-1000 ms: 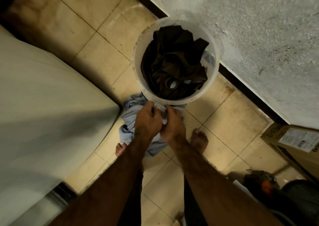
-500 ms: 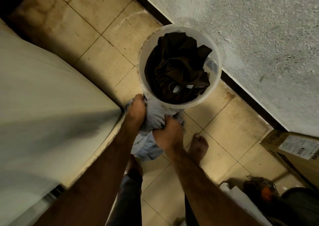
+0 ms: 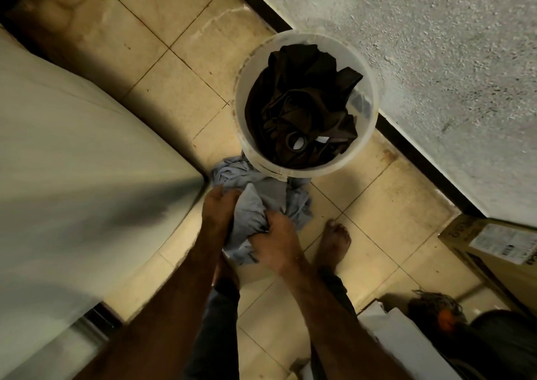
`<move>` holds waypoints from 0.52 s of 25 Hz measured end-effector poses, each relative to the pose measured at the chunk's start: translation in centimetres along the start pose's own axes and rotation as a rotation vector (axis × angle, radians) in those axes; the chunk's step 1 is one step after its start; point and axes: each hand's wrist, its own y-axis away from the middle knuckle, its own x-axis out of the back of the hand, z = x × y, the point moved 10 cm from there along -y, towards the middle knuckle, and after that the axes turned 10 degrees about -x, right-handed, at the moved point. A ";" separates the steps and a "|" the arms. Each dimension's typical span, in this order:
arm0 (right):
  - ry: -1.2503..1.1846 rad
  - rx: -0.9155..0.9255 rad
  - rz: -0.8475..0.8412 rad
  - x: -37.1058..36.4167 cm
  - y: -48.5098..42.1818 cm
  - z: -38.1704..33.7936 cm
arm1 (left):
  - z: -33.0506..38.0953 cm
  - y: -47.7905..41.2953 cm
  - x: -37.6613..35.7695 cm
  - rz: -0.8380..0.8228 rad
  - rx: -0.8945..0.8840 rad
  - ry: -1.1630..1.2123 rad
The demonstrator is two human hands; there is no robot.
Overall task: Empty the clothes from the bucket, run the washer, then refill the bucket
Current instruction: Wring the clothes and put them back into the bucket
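- Grip: your left hand (image 3: 218, 209) and right hand (image 3: 277, 236) both clench the blue garment (image 3: 251, 205) just beside the bucket (image 3: 241, 112).
- Soft, limp, likely light; hold its bunched middle.

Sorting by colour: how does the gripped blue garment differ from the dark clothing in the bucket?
The blue garment is pale; the dark clothing is near-black brown. The blue garment lies outside the white bucket; the dark clothing sits inside it. The left hand and right hand grip the blue garment; nothing touches the dark clothing. Both are crumpled.
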 end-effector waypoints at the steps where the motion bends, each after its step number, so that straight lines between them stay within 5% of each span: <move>1: -0.085 -0.003 -0.004 0.1 -0.4 -0.1 | -0.5 0.5 0.8 0.081 0.015 0.142; 4: -0.315 -0.054 0.139 1.6 -1.3 0.3 | -3.3 1.6 4.5 0.407 0.169 0.371; 9: -0.749 -0.412 0.226 0.5 -1.8 5.0 | -5.2 2.2 6.2 0.262 0.397 0.253; 13: -0.351 -0.204 -0.001 -2.7 -1.0 2.4 | -5.0 1.9 7.1 0.277 0.415 0.038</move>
